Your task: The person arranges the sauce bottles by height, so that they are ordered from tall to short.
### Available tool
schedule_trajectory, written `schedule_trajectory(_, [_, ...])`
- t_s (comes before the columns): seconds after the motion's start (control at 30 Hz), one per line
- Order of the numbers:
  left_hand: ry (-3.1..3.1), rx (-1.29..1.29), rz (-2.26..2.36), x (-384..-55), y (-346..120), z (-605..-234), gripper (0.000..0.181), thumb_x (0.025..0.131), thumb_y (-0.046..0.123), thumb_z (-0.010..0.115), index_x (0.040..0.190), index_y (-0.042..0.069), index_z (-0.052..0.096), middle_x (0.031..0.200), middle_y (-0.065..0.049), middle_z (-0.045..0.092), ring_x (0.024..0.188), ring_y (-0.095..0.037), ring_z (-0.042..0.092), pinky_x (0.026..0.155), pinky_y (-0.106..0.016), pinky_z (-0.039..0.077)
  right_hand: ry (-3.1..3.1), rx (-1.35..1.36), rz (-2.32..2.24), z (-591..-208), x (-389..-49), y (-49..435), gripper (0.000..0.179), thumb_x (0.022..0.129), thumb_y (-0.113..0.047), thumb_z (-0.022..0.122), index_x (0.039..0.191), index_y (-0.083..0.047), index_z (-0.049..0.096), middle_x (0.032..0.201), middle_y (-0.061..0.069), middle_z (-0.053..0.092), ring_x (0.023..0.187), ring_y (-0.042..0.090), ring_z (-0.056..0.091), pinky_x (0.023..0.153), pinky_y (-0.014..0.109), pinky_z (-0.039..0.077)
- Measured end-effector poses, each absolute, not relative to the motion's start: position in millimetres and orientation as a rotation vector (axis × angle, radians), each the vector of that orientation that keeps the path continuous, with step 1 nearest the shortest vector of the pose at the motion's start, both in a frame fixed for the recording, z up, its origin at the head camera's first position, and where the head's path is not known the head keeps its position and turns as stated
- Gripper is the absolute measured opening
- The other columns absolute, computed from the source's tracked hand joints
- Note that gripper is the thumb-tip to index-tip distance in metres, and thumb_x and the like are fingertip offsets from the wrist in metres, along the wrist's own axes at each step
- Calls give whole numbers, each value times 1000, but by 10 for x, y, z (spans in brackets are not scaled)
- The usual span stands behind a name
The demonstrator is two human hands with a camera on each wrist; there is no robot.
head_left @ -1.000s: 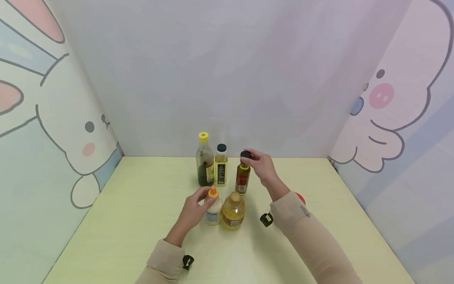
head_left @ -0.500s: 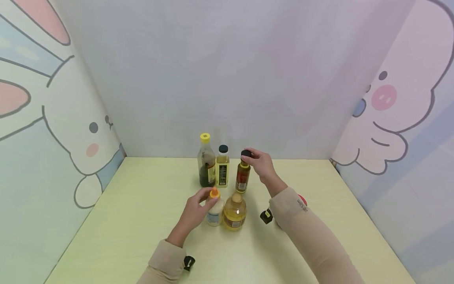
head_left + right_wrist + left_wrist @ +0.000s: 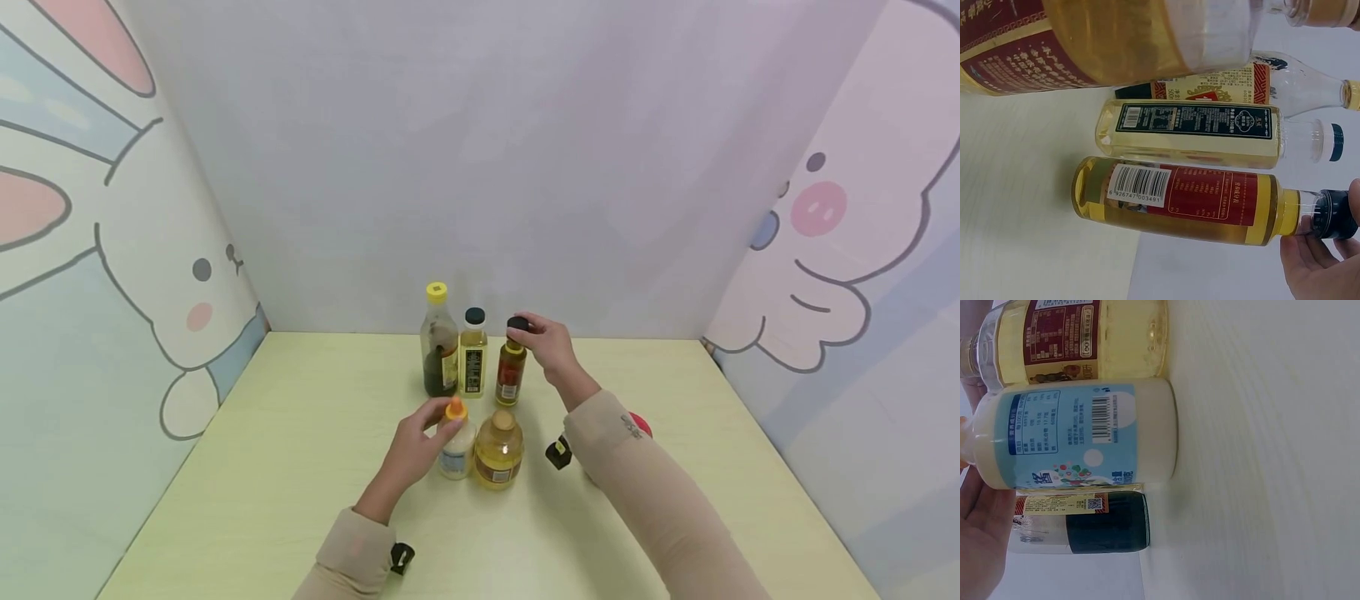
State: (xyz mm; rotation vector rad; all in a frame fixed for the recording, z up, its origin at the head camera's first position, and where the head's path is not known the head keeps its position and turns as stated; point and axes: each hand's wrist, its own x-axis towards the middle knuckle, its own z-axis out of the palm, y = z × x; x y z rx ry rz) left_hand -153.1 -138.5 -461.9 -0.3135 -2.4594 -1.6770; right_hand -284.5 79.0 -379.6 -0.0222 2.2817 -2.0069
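On the blue label of the white bottle (image 3: 1072,437), just left of the jug (image 3: 498,458), the large character 酱 can be read beside a barcode and a small printed table. The amber bottle (image 3: 1172,200), behind the jug and slightly to its right, has a red label with a white barcode panel numbered 6 926747 003491. Behind the jug and a little left, the square bottle (image 3: 1191,132) carries a black label with fine pale writing and a barcode; farther left behind the jug, the tall bottle (image 3: 440,358) has a cream and red label with a QR code. The jug's own dark red label bears pale characters and a barcode, its small print too fine to make out. The jug holds clear golden liquid under a tan cap (image 3: 503,419), the white bottle something cream-coloured, the amber bottle yellow-brown liquid, the square bottle pale yellow liquid, and the tall bottle dark liquid in its lower part under a yellow cap (image 3: 437,292). Left of the jug, the left hand (image 3: 412,442) pinches the white bottle's orange cap (image 3: 456,407); behind and right of it, the right hand (image 3: 550,346) grips the amber bottle's black cap (image 3: 517,326). All five stand on the desk (image 3: 300,458). Right of the jug, a red lid (image 3: 642,423) shows partly behind the right sleeve (image 3: 615,442).
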Motion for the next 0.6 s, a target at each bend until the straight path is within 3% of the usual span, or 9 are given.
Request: schedule_trajectory(0.6, [-2452,-313,-1685,-1538,-1400,-4634,41,95,36,65,127,11,61,121,-8,64,116,-34,57,97,-58,43,2275,-65,-1992,-3864,-2973,687,46,93,-11,69,137,-8,57,130,19,57,120,31,54,108,47,33])
